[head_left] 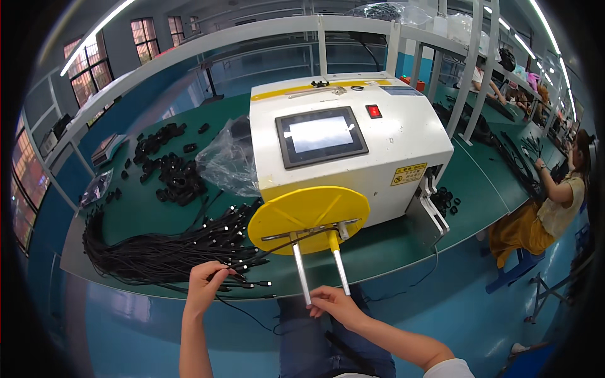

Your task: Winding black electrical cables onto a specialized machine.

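My left hand (207, 285) is closed in a pinch on a black cable (255, 257), beside the near edge of the table. That cable runs up to the yellow disc (296, 211) on the front of a white winding machine (378, 164). Two metal rods stick out of the disc toward me. At the tip of the left metal rod (301, 271), the fingers of my right hand (337, 305) are curled around its end. The right rod (341, 268) stands just beyond that hand. A large bundle of black cables (145, 252) with light connector ends lies left of the disc.
Black coiled pieces (173, 176) and a clear plastic bag (227, 157) lie on the green table (220, 113). Small black rings (446, 200) sit right of the machine. A loose cable hangs below the table edge. A co-worker (561, 189) sits at the right.
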The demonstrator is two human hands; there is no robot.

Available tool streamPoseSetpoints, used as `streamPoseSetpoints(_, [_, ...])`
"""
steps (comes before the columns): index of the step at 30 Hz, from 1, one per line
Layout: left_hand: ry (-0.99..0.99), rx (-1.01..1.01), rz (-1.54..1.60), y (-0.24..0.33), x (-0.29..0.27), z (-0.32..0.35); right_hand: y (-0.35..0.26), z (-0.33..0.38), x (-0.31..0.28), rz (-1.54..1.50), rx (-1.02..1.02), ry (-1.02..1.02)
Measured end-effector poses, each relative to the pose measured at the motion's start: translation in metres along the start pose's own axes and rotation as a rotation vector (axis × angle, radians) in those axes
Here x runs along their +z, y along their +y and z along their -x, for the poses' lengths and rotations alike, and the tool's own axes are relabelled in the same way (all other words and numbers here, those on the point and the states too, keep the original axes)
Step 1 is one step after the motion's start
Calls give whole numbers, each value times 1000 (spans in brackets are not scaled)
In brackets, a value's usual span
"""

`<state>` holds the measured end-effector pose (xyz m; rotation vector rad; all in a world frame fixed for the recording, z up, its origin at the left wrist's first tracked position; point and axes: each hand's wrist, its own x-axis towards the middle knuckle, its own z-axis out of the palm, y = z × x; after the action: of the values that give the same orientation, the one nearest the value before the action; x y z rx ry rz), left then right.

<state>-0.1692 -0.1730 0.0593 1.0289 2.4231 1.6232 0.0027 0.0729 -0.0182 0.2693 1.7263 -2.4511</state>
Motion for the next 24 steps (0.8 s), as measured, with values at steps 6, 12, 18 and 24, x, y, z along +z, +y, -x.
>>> streamPoseSetpoints(6, [19, 6, 22, -1, 5, 0, 12, 0, -8, -8, 68, 6])
streamPoseSetpoints(12, [-9, 37, 32, 4, 4, -3, 18, -2, -8, -29, 54, 29])
streamPoseSetpoints(18, [-57, 67, 8, 27, 6, -6, 23, 4, -9, -31, 72, 44])
streamPoseSetpoints(24, [-80, 137, -55, 34, 9, 9, 21, 8, -17, 15, 101, 42])
